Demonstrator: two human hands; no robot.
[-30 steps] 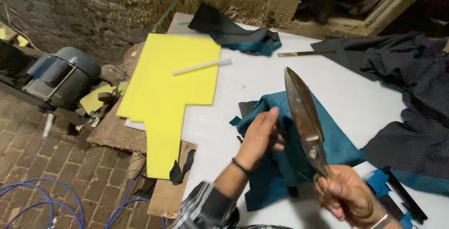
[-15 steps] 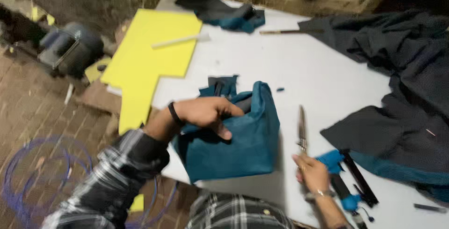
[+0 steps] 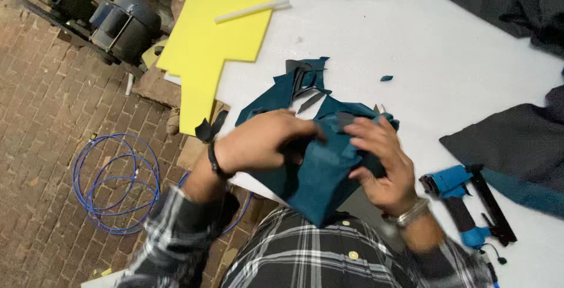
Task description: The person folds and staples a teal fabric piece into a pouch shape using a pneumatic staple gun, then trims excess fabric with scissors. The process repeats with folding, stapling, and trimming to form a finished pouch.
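Observation:
Both of my hands grip a piece of teal fabric (image 3: 320, 176) at the near edge of the white table (image 3: 446, 53). My left hand (image 3: 258, 141) is closed over its left side, with a dark band on the wrist. My right hand (image 3: 382, 164) clutches its right side and wears a metal bracelet. The cloth hangs down toward my plaid shirt. More teal and dark scraps (image 3: 302, 79) lie just beyond my hands. The shears from earlier are out of sight.
A blue and black staple gun (image 3: 464, 203) lies at the table's right near edge. Dark fabric (image 3: 511, 141) is piled on the right. A yellow foam sheet (image 3: 217, 35) with a white stick (image 3: 252, 10) overhangs the left edge. A blue wire coil (image 3: 114, 182) and a motor (image 3: 123, 26) sit on the brick floor.
My right hand has let go of the shears and moved onto the teal fabric. Both hands now bunch the cloth close to my body. The view has tipped further down.

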